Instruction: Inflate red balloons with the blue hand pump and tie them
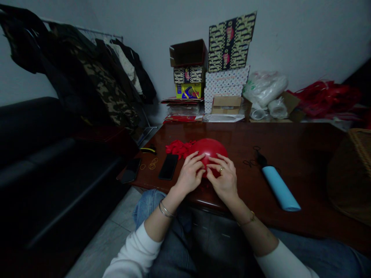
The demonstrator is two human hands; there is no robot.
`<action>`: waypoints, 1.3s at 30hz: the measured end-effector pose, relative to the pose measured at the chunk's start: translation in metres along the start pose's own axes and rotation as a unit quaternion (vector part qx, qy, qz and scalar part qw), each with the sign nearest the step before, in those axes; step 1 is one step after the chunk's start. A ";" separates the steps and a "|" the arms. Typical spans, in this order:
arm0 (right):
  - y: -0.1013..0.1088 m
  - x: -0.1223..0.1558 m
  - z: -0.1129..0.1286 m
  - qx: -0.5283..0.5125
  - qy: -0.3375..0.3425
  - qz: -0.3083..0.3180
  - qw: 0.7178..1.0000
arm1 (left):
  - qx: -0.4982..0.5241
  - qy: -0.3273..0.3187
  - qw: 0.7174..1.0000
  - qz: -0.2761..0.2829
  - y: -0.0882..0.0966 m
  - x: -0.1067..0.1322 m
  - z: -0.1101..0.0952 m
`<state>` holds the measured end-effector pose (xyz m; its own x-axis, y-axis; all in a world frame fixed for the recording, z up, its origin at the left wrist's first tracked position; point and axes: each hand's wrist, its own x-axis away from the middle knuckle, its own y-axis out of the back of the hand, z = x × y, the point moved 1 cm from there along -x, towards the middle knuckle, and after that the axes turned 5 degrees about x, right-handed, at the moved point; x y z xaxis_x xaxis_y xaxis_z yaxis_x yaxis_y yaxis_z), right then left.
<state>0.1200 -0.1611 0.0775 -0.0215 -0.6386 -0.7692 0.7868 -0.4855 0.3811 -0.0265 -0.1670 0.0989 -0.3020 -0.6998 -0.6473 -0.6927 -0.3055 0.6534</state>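
Note:
A red inflated balloon [209, 149] rests on the dark wooden table [290, 154] right in front of me. My left hand [189, 173] and my right hand [223, 178] meet at its near end, fingers pinched together on the balloon's neck. A ring shows on my right hand and bracelets on both wrists. A pile of flat red balloons [177, 147] lies just left of the inflated one.
A black phone [168, 166], a second phone [131, 170] and loose rubber bands [152, 164] lie to the left. A blue pump [278, 186] lies to the right, with a wicker basket [355, 166] beyond it. Boxes [228, 58] and bags [265, 90] line the back wall.

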 end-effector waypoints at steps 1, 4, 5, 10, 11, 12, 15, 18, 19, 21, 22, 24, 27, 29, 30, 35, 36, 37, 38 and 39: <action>0.000 0.000 0.001 -0.005 0.011 -0.005 1.000 | -0.004 0.008 1.000 -0.004 0.000 0.000 0.000; 0.000 -0.003 -0.003 -0.017 0.005 -0.020 1.000 | -0.003 0.000 1.000 0.008 -0.001 0.000 -0.002; 0.000 -0.004 -0.006 -0.019 -0.009 -0.025 0.999 | 0.002 -0.012 1.000 0.014 -0.001 0.001 -0.003; 0.005 -0.009 -0.019 -0.008 -0.054 -0.047 0.997 | 0.031 -0.009 0.999 -0.011 -0.002 0.008 -0.002; 0.007 -0.008 -0.019 -0.006 -0.049 -0.037 0.998 | 0.033 0.001 0.999 -0.020 -0.003 0.010 -0.001; 0.008 -0.007 -0.017 -0.003 -0.040 -0.025 0.999 | 0.031 0.011 0.999 -0.029 -0.004 0.010 0.000; 0.012 0.000 -0.004 0.016 -0.002 -0.008 1.000 | 0.018 0.039 0.998 -0.050 -0.005 0.008 0.000; 0.012 0.006 0.008 0.042 0.048 -0.006 0.998 | 0.002 0.057 0.996 -0.064 -0.006 0.004 -0.002; 0.011 0.006 0.010 0.051 0.059 0.000 0.997 | -0.002 0.056 0.996 -0.064 -0.006 0.003 -0.003; 0.008 0.007 0.009 0.067 0.068 0.008 0.995 | -0.004 0.046 0.997 -0.064 -0.007 0.001 -0.004; 0.006 0.007 0.008 0.074 0.066 0.008 0.995 | -0.003 0.043 0.997 -0.066 -0.007 0.001 -0.005; 0.004 0.007 0.003 0.085 0.059 0.004 0.995 | -0.001 0.044 0.996 -0.076 -0.007 0.001 -0.006; 0.005 0.008 -0.001 0.093 0.056 -0.001 0.994 | 0.001 0.052 0.994 -0.093 -0.009 0.002 -0.008; 0.006 0.008 -0.002 0.097 0.058 0.002 0.994 | 0.004 0.054 0.993 -0.101 -0.010 0.003 -0.008; 0.007 0.008 -0.002 0.098 0.059 0.005 0.993 | 0.005 0.055 0.993 -0.105 -0.011 0.003 -0.008; 0.009 0.006 -0.001 0.088 0.036 0.023 0.995 | 0.011 0.039 0.991 -0.126 -0.012 0.005 -0.008; 0.009 0.005 -0.001 0.082 0.026 0.028 0.996 | 0.011 0.034 0.991 -0.130 -0.012 0.006 -0.007; 0.009 0.005 -0.001 0.075 0.016 0.033 0.997 | 0.011 0.028 0.990 -0.134 -0.013 0.006 -0.007; 0.009 0.004 -0.001 0.069 0.006 0.037 0.997 | 0.009 0.022 0.990 -0.138 -0.013 0.007 -0.006; 0.009 0.004 -0.001 0.066 -0.001 0.043 0.997 | 0.006 0.014 0.990 -0.143 -0.014 0.008 -0.006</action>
<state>0.1274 -0.1672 0.0772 0.0412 -0.6827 -0.7296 0.6983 -0.5026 0.5097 -0.0152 -0.1718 0.0867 -0.0747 -0.6032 -0.7941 -0.7552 -0.4858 0.4401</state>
